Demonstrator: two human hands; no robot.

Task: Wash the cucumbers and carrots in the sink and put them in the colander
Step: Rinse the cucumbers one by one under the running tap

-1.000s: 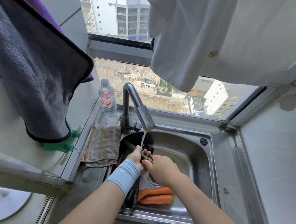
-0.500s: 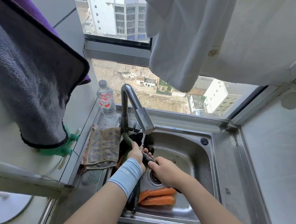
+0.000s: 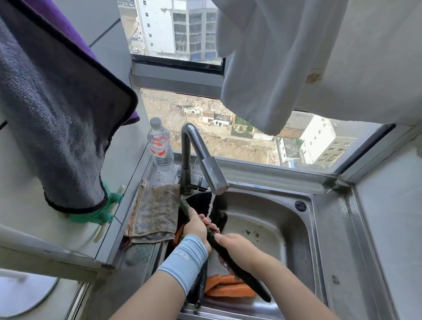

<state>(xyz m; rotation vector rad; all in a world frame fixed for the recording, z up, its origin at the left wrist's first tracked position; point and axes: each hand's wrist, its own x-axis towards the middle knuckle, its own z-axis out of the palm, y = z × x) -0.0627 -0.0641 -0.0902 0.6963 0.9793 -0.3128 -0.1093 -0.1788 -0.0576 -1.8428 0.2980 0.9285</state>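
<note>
Where the thin water stream falls from the bent steel tap: the long dark green cucumber has been drawn out toward the lower right over the last second. Far more of its length is now seen, and its lower end lies over the orange carrots.
Meaning for the task: rubbing of this cucumber is judged to be in progress along its length. It has not yet been placed in the colander.
Left hand: curled round the upper part of the cucumber, directly under the stream, in the centre of the frame. A pale blue wristband is worn below it.
Right hand: wrapped over the cucumber's middle, just right of the left hand.
Carrots: left lying at the near end of the steel sink, unwashed as far as can be judged.
Colander: a black round vessel behind the hands is taken to be it. Its contents cannot be made out with certainty.
</note>
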